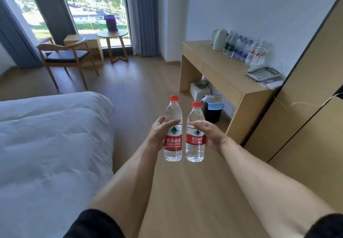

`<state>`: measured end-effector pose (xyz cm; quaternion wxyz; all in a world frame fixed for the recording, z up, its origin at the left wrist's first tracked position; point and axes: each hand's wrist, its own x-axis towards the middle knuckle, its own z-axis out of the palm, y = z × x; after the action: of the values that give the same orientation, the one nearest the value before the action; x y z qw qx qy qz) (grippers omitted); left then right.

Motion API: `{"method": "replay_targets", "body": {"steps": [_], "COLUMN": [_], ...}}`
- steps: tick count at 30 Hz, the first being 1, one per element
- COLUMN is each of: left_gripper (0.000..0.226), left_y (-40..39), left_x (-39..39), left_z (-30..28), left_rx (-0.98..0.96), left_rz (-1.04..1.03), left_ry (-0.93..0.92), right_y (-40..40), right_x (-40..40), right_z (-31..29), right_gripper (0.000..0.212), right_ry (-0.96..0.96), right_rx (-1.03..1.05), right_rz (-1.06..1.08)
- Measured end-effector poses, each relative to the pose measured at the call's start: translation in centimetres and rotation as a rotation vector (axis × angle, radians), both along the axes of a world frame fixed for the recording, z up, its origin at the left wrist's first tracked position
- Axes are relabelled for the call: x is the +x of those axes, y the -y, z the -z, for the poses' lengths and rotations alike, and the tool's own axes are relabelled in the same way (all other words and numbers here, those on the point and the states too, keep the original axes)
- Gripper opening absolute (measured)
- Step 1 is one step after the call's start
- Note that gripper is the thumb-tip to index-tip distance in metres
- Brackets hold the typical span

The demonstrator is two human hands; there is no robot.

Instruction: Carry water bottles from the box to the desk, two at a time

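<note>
Two red-capped water bottles held upright out in front, side by side, just apart, above the wooden floor (130, 89) and well short of the worktop (222, 67). Left hand (157, 133) wrapped round the left bottle (173, 145) at the label, thumb across the front, fingers behind. Right hand (209, 135) gripping the right bottle (195, 145) the same way, at label height. Both full and sealed, so probably fairly heavy for their size; thin clear plastic likely gives under a hard squeeze, and smooth walls may slip. Best taken at the labelled waist, as now. Row of bottles (246, 50) already standing along the worktop's far edge, between a kettle (220, 39) and a telephone (263, 72)
</note>
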<state>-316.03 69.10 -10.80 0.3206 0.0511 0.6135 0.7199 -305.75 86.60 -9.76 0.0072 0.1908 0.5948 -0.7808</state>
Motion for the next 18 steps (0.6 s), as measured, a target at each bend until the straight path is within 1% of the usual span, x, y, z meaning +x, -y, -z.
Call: {"method": "replay_targets", "body": {"steps": [8,13,18], "left_gripper": [0.053,0.058,0.056], "left_y": [-4.5,-8.1,-12.8], "left_x": [-11.9,-19.4,-28.3], "left_z": [0.3,1.0,1.0], "left_rx": [0.016,0.001,-0.024], "left_rz": [0.088,0.116,0.105], "left_ry": [0.019,-0.001,-0.019], "right_y": [-4.3,-8.1,-13.1], "right_x": [-10.8,-18.1,-27.6], "right_z": [1.0,2.3,3.1], "right_gripper": [0.072,0.069,0.063], "right_ry": [0.004,-0.001,-0.014], "right_rx": [0.094,0.091,0.080], "right_rz": [0.040,0.059,0.032]}}
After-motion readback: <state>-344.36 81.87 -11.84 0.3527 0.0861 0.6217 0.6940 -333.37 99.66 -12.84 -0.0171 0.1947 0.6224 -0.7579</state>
